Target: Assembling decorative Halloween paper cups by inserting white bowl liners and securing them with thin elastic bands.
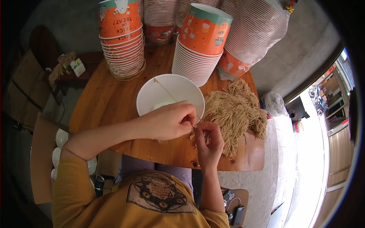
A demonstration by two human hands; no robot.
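On our round wooden table [114, 102] the string pile [232, 114] lies just right of both hands; the right hand [208, 142] is nearer, pinching strands. Our left hand [169, 121] pinches one string [165, 89] running up-left across the white bowl [152, 95].

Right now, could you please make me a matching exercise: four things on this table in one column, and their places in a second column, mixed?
Things:
1. white bowl
2. heap of strings
3. orange cup stacks
4. right hand

Places:
A. far edge of the table
B. right of the bowl
C. near edge, pinching strings
D. middle, beyond the left hand

Pairs: 1-D, 2-B, 3-A, 4-C
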